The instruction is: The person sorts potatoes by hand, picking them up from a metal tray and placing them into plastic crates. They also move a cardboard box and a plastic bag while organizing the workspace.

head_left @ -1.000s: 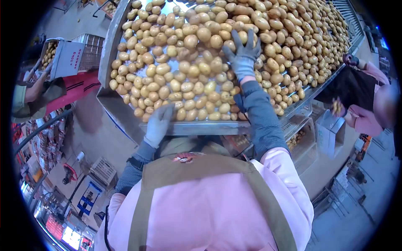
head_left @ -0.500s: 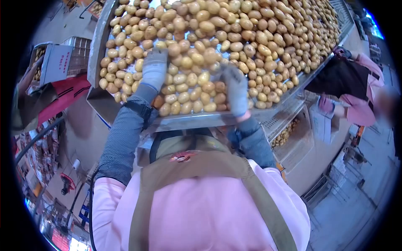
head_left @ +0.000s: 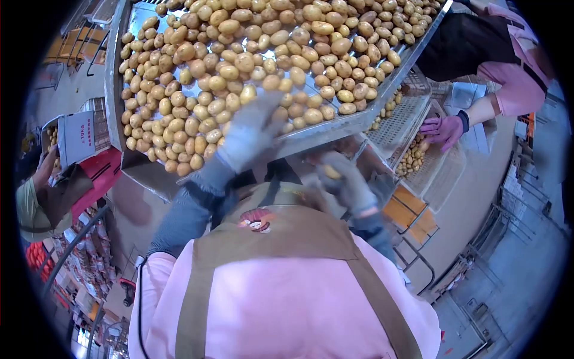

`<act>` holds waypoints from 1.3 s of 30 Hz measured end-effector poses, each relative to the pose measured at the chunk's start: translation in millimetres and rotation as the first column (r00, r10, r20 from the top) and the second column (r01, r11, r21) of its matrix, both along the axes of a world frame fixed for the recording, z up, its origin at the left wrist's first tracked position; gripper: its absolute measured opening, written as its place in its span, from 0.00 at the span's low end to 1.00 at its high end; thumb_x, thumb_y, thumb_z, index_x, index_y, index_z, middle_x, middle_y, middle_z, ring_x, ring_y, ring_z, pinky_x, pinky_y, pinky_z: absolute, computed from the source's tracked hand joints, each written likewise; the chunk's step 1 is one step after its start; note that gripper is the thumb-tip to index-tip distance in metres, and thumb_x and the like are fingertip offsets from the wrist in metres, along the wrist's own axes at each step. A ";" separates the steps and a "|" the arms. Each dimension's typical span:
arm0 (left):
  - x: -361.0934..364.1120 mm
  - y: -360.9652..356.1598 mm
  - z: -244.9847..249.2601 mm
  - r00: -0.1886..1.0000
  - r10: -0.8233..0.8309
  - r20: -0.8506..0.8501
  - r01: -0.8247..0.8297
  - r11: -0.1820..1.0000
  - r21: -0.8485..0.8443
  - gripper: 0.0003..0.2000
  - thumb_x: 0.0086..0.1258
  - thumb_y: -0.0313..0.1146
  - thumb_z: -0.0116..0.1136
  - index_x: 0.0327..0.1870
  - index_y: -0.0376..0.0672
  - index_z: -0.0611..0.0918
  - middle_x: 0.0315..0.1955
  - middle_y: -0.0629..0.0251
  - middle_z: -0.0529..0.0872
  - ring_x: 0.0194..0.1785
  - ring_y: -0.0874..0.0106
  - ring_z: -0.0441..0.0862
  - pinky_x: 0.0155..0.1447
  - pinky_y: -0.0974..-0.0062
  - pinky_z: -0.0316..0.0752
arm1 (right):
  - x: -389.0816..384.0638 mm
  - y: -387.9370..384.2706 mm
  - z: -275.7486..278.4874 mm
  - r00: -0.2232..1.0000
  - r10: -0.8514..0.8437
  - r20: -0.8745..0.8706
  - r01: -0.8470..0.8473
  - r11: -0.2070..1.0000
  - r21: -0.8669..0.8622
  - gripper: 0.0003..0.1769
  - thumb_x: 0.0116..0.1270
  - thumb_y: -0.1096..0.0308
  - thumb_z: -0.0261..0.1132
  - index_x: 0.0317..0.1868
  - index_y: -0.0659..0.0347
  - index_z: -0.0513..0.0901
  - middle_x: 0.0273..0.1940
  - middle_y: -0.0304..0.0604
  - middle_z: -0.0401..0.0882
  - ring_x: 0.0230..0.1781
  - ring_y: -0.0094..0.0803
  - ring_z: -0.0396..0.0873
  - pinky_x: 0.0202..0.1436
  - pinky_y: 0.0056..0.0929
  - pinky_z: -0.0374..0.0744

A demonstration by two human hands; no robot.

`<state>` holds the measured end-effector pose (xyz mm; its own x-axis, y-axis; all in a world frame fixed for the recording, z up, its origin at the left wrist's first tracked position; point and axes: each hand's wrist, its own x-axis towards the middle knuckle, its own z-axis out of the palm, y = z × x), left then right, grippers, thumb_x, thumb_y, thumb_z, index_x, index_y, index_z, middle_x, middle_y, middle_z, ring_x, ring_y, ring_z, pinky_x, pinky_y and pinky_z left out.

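Note:
Many brown potatoes (head_left: pixel 179 102) cover a metal sorting table (head_left: pixel 323 130) in front of me, wet-looking and loosely spread. My left hand (head_left: pixel 248 133), in a grey-white glove, reaches over the near edge among the potatoes. Motion smears its fingers, so their grip does not show. Below the table's edge, near my apron, my gloved right hand (head_left: pixel 350 184) is closed around a potato (head_left: pixel 332 172). That hand is somewhat blurred too.
Plastic crates (head_left: pixel 391 134) with potatoes stand below the table's right side. A co-worker's purple-gloved hand (head_left: pixel 442 130) reaches into one. At left, another person is beside a cardboard box (head_left: pixel 78 136) of potatoes. An orange panel (head_left: pixel 409 214) lies at lower right.
My right hand has come off the table, down toward my body, with a potato in it. My left hand has shifted right and nearer the edge. The co-worker's purple-gloved hand has moved over the crate.

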<state>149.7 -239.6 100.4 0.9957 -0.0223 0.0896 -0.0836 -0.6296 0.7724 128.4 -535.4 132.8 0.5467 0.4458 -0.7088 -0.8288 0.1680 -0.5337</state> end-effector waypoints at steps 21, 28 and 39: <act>66.0 74.8 -70.8 0.959 0.046 -0.281 -0.104 0.975 -0.194 0.10 0.68 0.35 0.63 0.46 0.42 0.83 0.38 0.63 0.86 0.43 0.67 0.84 0.49 0.68 0.79 | 212.4 79.3 -125.0 0.092 0.987 0.134 0.330 0.096 -0.939 0.12 0.71 0.65 0.57 0.50 0.53 0.83 0.49 0.56 0.83 0.48 0.53 0.84 0.52 0.50 0.81; 126.2 136.8 -53.2 0.982 0.158 -0.100 -0.149 0.984 0.095 0.13 0.80 0.35 0.51 0.60 0.43 0.79 0.45 0.58 0.87 0.46 0.66 0.86 0.51 0.67 0.81 | 216.7 115.8 -78.3 0.791 0.231 0.566 0.206 0.770 -0.604 0.10 0.71 0.69 0.62 0.45 0.58 0.89 0.37 0.48 0.88 0.40 0.41 0.86 0.48 0.37 0.83; 177.6 142.9 -80.4 0.925 -0.226 -0.305 0.359 0.781 0.512 0.17 0.72 0.34 0.60 0.60 0.44 0.77 0.52 0.47 0.85 0.56 0.54 0.86 0.57 0.58 0.81 | 203.5 246.1 -90.4 0.088 0.924 0.371 0.084 0.364 -0.927 0.15 0.70 0.67 0.60 0.55 0.56 0.83 0.48 0.56 0.85 0.50 0.51 0.85 0.52 0.45 0.82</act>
